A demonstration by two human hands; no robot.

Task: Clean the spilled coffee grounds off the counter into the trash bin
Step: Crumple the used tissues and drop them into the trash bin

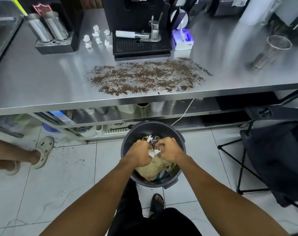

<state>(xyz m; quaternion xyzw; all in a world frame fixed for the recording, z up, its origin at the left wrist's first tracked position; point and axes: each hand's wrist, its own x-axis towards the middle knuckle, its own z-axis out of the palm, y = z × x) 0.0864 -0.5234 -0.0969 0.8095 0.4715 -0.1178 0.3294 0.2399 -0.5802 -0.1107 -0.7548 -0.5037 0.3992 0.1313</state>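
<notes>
Brown coffee grounds [144, 76] lie spread in a wide patch on the steel counter [42, 89], near its front edge. A dark round trash bin [127, 138] stands on the floor below, holding paper and other waste. My left hand [139, 153] and my right hand [170, 150] are both over the bin's opening, fingers curled, with a white tissue [152, 152] pinched between them.
Several crumpled white tissues [98, 37] lie at the back of the counter, beside a black coffee machine [138, 23]. A tissue box [182, 39] and a mesh metal cup [272, 51] stand to the right. Another person's feet [42, 150] are at the left; a black chair [272, 150] at the right.
</notes>
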